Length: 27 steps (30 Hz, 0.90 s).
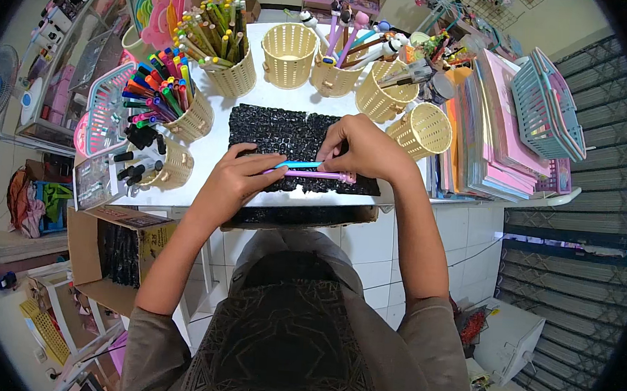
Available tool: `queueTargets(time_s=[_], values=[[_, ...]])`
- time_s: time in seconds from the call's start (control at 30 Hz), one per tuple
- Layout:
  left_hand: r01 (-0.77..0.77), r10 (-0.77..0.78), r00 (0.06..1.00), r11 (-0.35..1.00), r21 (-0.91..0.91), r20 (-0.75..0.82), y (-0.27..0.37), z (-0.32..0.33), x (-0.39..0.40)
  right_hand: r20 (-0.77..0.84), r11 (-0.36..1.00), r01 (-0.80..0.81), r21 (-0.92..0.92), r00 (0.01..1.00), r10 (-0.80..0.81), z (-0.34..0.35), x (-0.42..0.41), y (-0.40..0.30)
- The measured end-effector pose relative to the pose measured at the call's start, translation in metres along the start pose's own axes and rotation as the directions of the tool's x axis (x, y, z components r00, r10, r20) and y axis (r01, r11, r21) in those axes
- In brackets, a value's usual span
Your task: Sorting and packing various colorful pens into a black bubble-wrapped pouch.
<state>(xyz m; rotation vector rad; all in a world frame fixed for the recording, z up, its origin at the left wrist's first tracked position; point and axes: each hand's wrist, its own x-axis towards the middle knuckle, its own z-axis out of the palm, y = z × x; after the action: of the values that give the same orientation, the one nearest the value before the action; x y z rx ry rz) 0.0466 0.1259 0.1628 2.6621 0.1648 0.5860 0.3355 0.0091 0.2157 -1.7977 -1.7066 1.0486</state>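
Note:
A sheet of black bubble wrap (274,130) lies flat on the white table in front of me. Across its near part run two pens side by side, a blue pen (300,165) and a purple pen (309,175) with a pink figure at its right end. My left hand (241,174) holds the left ends of both, its fingers laid over them. With thumb and fingertips, my right hand (358,147) grips the blue pen's right end, which is hidden under those fingers.
Cream woven plastic baskets (289,55) curve around the bubble wrap, several filled with pens and markers (160,89). Stacked folders and papers (492,132) stand at right, under small plastic baskets (543,105). An open cardboard box (118,253) with black wrap sits below the table's left side.

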Motion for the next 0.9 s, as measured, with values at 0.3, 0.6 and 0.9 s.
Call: queueTargets(time_s=[0.3, 0.6, 0.9], values=[[-0.038, 0.037, 0.999, 0.999, -0.038, -0.011, -0.004, 0.000, 0.006, -0.121, 1.000, -0.007, 0.005, 0.993, 0.008, 0.006, -0.017, -0.005], [-0.042, 0.040, 0.999, 0.995, -0.090, -0.028, -0.005, -0.001, 0.007, -0.335, 0.855, 0.141, -0.499, 0.879, -0.340, 0.065, -0.072, -0.036], [-0.058, 0.057, 0.998, 0.997, -0.058, -0.018, -0.005, -0.003, 0.007, -0.372, 0.717, 0.095, -0.690, 0.804, -0.464, 0.097, -0.072, -0.003]])
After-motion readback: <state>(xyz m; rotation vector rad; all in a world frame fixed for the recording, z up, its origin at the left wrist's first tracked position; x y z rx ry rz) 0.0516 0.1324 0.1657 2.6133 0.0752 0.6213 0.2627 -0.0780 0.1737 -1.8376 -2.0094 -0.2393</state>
